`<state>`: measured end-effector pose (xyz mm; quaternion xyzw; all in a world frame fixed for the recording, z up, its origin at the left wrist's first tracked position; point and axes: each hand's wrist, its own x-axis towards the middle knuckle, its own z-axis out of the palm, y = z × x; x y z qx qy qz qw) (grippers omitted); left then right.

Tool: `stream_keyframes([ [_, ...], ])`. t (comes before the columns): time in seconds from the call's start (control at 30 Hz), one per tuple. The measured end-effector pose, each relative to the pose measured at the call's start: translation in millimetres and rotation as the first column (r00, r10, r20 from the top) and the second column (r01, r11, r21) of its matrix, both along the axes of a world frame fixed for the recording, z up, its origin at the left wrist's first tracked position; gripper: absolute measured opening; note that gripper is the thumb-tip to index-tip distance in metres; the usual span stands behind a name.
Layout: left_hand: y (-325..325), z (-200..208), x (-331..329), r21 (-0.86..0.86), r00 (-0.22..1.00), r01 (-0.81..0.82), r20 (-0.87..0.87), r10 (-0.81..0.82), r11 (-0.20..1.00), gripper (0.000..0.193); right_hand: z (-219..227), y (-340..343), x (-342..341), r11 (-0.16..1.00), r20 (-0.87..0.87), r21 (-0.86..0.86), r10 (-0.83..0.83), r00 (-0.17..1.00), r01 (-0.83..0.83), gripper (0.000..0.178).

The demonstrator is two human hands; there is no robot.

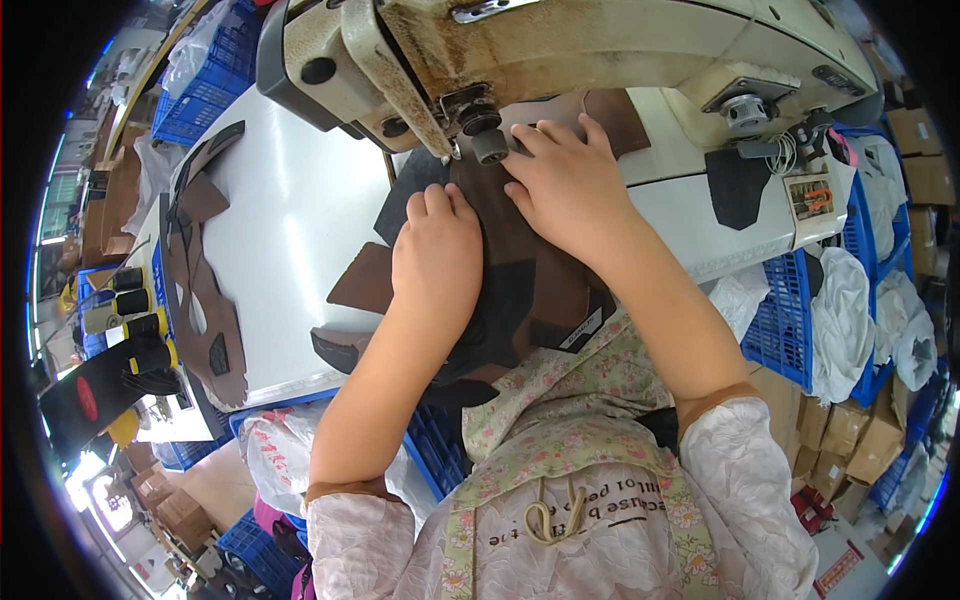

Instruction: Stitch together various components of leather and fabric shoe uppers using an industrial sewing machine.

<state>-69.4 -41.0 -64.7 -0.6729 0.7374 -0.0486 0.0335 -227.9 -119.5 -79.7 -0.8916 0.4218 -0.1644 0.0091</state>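
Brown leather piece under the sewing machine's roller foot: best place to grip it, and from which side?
Judging by its pose, grip the brown leather piece at its free near end, coming from the person's side. The far end sits under the roller foot, where the left hand and right hand press it flat.

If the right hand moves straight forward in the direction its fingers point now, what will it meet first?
Most likely the roller foot of the sewing machine. The right hand lies flat on the brown leather piece, fingertips pointing up-left and already almost at the roller; whether they touch is unclear.
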Motion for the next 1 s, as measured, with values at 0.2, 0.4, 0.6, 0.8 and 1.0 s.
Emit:
stream_keyframes([
  [0.2, -3.2, 1.3, -9.6, 0.017, 1.000, -0.020, 0.002, 0.020, 1.000, 0.041, -6.3, -11.1, -2.5, 0.998, -0.014, -0.060, 0.013, 1.000, -0.014, 0.033],
  [0.4, -4.9, 11.4, -6.2, 0.037, 0.991, -0.004, -0.132, 0.009, 0.999, 0.042, -13.7, -25.3, -4.7, 0.995, 0.011, -0.103, 0.008, 1.000, -0.007, 0.036],
  [0.6, -7.2, 12.8, 14.6, -0.048, 0.945, 0.095, -0.310, -0.106, 0.994, 0.039, -9.2, -33.5, -7.5, 0.998, -0.025, -0.057, 0.036, 0.999, -0.038, 0.038],
  [0.8, -8.9, 19.9, 20.1, 0.026, 0.949, 0.126, -0.293, -0.113, 0.992, 0.037, 9.1, -7.5, -15.8, 0.970, 0.021, -0.137, 0.206, 0.978, -0.201, 0.029],
  [1.0, -7.6, 22.9, 20.1, 0.058, 0.944, 0.157, -0.301, -0.133, 0.986, 0.035, 14.1, 47.3, -47.5, 0.899, 0.089, 0.101, 0.419, 0.904, -0.427, 0.037],
])
